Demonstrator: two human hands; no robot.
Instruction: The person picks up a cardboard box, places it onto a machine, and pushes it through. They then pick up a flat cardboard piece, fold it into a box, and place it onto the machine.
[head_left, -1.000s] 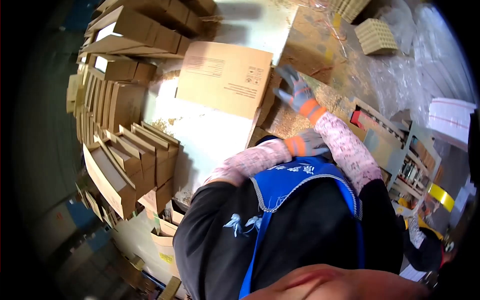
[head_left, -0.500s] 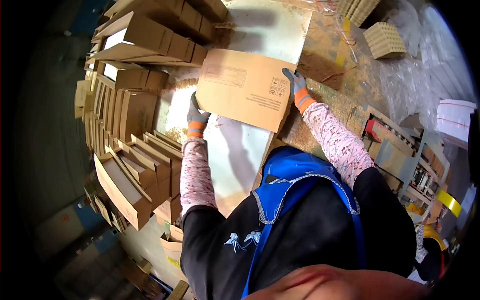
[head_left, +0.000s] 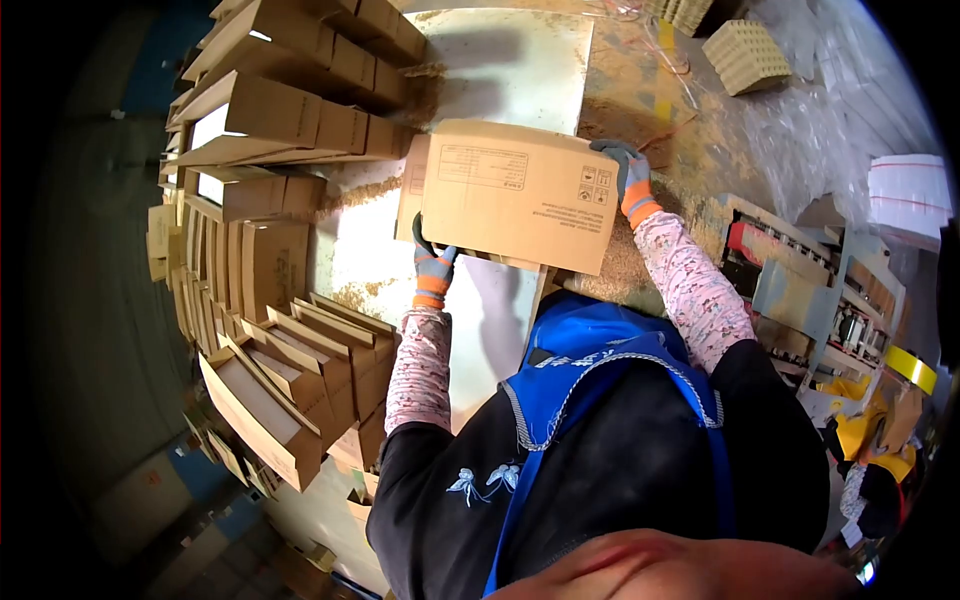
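A flat brown cardboard box [head_left: 520, 192] with printed text is lifted over the white worktable [head_left: 500, 60]. My left hand [head_left: 432, 262], in a grey and orange glove, grips its lower left corner. My right hand [head_left: 628, 172], gloved the same way, holds its right edge near the top. The box is partly unfolded, with a flap showing at its left side. Both sleeves are pink and patterned, and a blue apron covers my front.
Several folded cardboard boxes [head_left: 270, 110] stand stacked and fanned along the left of the table [head_left: 290, 350]. Sawdust-like debris covers the table's right part [head_left: 640, 90]. Honeycomb blocks [head_left: 745, 55] lie at the top right. Shelving with tools [head_left: 820, 300] stands at the right.
A second ago only my right hand reached toward the box. Since then my left hand has taken its lower corner, and both hands have lifted and shifted it slightly right.
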